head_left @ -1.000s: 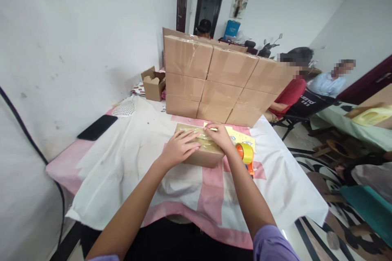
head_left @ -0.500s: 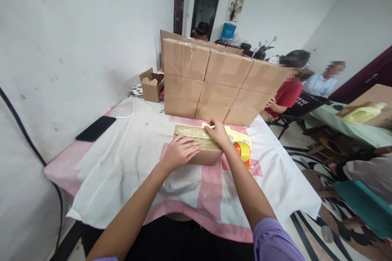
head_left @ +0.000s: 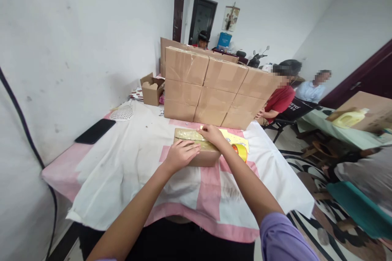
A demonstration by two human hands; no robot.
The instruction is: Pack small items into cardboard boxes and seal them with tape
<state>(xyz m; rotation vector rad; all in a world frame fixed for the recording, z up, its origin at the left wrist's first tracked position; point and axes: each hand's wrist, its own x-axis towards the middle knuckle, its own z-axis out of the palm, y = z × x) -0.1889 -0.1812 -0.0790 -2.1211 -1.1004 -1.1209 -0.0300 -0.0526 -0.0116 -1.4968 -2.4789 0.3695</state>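
Observation:
A small brown cardboard box (head_left: pixel 200 157), its top covered with shiny tape, lies on the white and pink tablecloth (head_left: pixel 128 159) in front of me. My left hand (head_left: pixel 181 154) lies flat on the box's near left corner with its fingers stretched out. My right hand (head_left: pixel 213 135) presses on the far right part of the box top, fingers extended. A yellow tape roll on an orange dispenser (head_left: pixel 241 151) sits just right of the box, partly behind my right forearm.
A stack of sealed cardboard boxes (head_left: pixel 214 87) stands at the table's far side. A small open box (head_left: pixel 152 89), a white perforated disc (head_left: pixel 122 113) and a black phone (head_left: pixel 95 131) lie to the left. Several people sit at the right rear.
My left hand slid back toward the box's near edge. My right hand stays on the far part of the top. The view tilted slightly.

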